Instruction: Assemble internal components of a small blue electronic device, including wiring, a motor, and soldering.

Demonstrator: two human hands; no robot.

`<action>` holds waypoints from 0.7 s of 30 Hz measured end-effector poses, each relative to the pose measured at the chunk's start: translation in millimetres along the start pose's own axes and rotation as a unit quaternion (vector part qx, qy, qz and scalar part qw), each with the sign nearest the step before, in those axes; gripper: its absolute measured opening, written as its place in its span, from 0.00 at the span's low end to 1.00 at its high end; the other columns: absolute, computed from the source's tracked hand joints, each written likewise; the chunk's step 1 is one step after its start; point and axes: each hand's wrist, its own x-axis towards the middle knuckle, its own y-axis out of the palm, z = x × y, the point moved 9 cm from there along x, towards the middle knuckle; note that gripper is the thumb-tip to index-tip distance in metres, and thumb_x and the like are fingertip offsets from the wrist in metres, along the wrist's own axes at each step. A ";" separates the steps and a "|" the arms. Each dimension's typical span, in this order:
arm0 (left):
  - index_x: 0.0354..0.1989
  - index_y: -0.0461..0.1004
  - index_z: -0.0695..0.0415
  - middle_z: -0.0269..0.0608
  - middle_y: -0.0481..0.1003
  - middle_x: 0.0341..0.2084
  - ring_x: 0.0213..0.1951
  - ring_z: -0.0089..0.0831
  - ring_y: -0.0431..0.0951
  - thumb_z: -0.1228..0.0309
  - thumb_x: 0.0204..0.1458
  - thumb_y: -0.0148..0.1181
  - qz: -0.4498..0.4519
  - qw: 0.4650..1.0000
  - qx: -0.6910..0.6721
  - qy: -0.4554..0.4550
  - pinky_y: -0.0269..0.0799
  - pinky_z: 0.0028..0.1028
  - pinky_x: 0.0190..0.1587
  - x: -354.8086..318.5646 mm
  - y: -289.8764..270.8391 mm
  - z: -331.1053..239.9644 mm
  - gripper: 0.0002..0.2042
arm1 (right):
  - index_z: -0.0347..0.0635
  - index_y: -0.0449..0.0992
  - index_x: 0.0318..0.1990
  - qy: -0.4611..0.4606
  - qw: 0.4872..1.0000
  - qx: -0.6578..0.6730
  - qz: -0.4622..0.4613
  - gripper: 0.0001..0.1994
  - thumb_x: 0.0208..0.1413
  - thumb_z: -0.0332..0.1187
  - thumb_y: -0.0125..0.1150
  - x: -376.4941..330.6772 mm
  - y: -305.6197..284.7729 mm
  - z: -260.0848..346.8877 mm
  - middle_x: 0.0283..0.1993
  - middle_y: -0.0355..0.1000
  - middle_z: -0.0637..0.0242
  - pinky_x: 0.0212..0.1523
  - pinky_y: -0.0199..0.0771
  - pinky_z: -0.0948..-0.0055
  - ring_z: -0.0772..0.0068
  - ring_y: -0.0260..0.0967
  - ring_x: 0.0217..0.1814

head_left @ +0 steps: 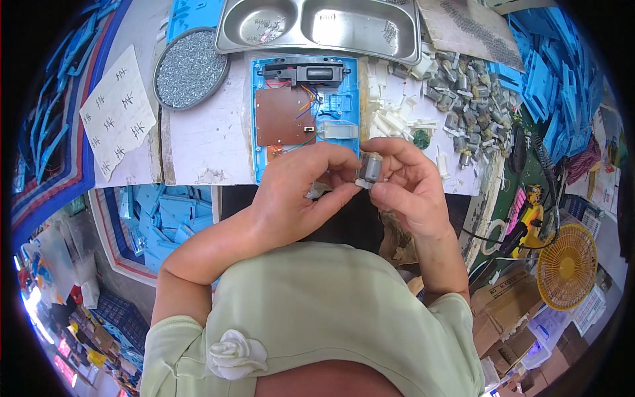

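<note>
Both hands meet just below a blue plastic housing that lies on the white table. My right hand pinches a small silver cylindrical motor with a white plastic piece at its lower end. My left hand curls in from the left, its fingertips touching the same motor and a small white part. The housing holds a brown circuit board, coloured wires and a black part at its top.
A heap of silver motors and loose white plastic pieces lie right of the housing. A round tray of screws, a steel two-compartment tray and a paper sheet sit behind. Blue housings pile at right; a yellow fan stands low right.
</note>
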 end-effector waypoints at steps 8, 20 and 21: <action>0.44 0.76 0.62 0.40 0.79 0.35 0.34 0.27 0.83 0.82 0.52 0.70 -0.022 0.999 -0.033 0.005 0.82 0.27 0.37 -4.2 -5.2 8.3 0.12 | 0.33 0.72 0.62 -0.051 0.991 -0.120 -0.036 0.26 0.54 0.21 0.69 1.7 5.3 9.4 0.35 0.71 0.73 0.37 0.71 0.81 0.85 0.69 0.37; 0.39 0.76 0.60 0.45 0.81 0.36 0.37 0.40 0.82 0.84 0.47 0.70 -0.026 0.985 0.093 0.145 0.77 0.33 0.42 -3.6 -20.7 -14.7 0.13 | 0.39 0.80 0.45 -0.331 0.801 -0.499 0.011 0.20 0.42 0.25 0.80 -0.4 42.9 65.3 0.34 0.78 0.61 0.31 0.74 0.70 0.64 0.75 0.31; 0.39 0.76 0.60 0.45 0.81 0.37 0.37 0.41 0.82 0.84 0.46 0.70 -0.022 0.989 0.071 0.130 0.77 0.33 0.42 -3.4 -22.4 -10.6 0.13 | 0.39 0.80 0.44 -0.373 0.786 -0.493 0.015 0.20 0.41 0.25 0.80 -3.9 46.8 66.4 0.35 0.78 0.61 0.31 0.74 0.70 0.63 0.75 0.31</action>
